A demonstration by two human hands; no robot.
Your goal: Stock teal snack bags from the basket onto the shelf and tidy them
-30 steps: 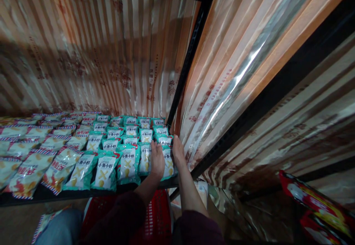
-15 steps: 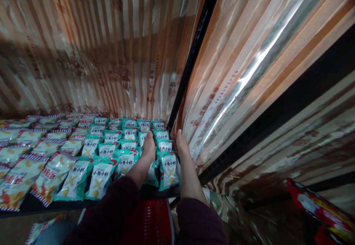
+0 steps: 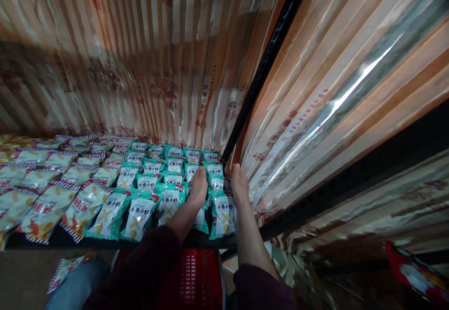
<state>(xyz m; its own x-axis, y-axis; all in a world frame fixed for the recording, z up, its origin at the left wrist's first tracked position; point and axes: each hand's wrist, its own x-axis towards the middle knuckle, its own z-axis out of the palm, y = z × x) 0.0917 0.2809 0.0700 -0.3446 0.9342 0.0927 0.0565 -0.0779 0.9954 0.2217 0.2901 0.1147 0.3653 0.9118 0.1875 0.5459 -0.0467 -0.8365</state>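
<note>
Teal snack packets (image 3: 140, 207) lie in rows on a dark shelf (image 3: 63, 241). My left hand (image 3: 198, 187) reaches in between the two rightmost rows, fingers stretched forward and pressed against the packets. My right hand (image 3: 239, 183) is at the shelf's right end beside the rightmost row (image 3: 223, 209), fingers pointing toward the back by the black corner post (image 3: 259, 74). Both hands flank that row; the fingertips are hidden among the packets.
Red-and-blue edged packets (image 3: 45, 207) fill the shelf's left part. Striped foil sheeting (image 3: 140, 57) lines the back and right side. A red basket (image 3: 196, 277) sits below the shelf. Red packets (image 3: 417, 272) show at the lower right, and one packet (image 3: 66, 268) lies on the floor.
Both hands have pushed deeper along the rightmost row toward the back of the shelf. The view has shifted slightly to the left.
</note>
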